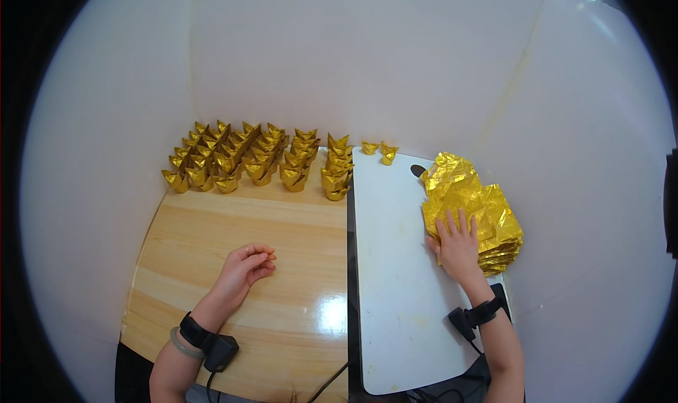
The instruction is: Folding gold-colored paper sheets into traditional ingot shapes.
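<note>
My right hand (pixel 459 246) lies flat on a pile of gold foil paper sheets (pixel 500 216), its fingers spread and pressing on the top sheets. The sheets are crinkled and shiny, stacked unevenly with some fanned out. Over the wooden board, my left hand (pixel 248 267) is loosely closed, thumb near the curled fingers, and I see nothing in it. Beyond it stand rows of folded gold paper ingots (pixel 261 164), boat-shaped with pointed ends. Two more small ingots (pixel 388 153) sit at the far end of the white board.
The light wooden board (pixel 240 223) lies on the left, the white board (pixel 388 262) on the right, with a dark gap between them. Pale walls (pixel 353 64) enclose the back and sides. Black wrist devices (pixel 221 352) with cables are strapped to both arms.
</note>
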A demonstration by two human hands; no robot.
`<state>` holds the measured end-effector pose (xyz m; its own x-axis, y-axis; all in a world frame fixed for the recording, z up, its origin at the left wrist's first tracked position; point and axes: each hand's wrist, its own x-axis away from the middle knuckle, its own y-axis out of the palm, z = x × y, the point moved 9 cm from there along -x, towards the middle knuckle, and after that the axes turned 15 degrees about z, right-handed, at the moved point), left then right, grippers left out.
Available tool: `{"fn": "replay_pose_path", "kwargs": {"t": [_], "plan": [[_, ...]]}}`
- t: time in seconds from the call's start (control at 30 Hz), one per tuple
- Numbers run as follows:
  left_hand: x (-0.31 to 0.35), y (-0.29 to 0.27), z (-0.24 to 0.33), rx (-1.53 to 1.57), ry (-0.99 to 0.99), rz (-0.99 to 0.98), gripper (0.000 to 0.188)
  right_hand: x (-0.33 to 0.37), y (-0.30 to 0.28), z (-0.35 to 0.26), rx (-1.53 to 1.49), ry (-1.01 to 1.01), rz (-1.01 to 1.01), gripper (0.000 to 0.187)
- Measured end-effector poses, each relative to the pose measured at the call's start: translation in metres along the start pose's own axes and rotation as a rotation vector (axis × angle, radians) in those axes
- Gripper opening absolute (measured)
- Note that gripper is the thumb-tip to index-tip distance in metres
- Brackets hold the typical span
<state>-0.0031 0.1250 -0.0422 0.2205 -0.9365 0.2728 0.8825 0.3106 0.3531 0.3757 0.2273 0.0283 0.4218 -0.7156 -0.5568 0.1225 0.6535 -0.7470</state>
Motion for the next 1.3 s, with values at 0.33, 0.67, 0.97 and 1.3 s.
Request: {"fn": "replay_pose_path", "kwargs": {"t": [0.33,0.67,0.97,1.3], "plan": [[-0.001,0.002,0.004,0.019,-0.013,0.014,0.012,-0.005,-0.002,-0.048,-0.219,-0.088,-0.191,0.045],[0.000,-0.007,0.012,0.095,0.041,0.150,0.026,-0.059,-0.076,-0.146,-1.599,0.558,-0.418,0.050],[0.017,-0.013,0.062,-0.492,0.799,0.099,0.025,-0.050,0.007,-0.220,-1.597,0.478,-0.633,0.045],[0.032,0.022,0.045,-1.107,0.998,-0.198,0.021,-0.073,-0.013,-0.211,-1.435,0.355,-0.323,0.057]]}}
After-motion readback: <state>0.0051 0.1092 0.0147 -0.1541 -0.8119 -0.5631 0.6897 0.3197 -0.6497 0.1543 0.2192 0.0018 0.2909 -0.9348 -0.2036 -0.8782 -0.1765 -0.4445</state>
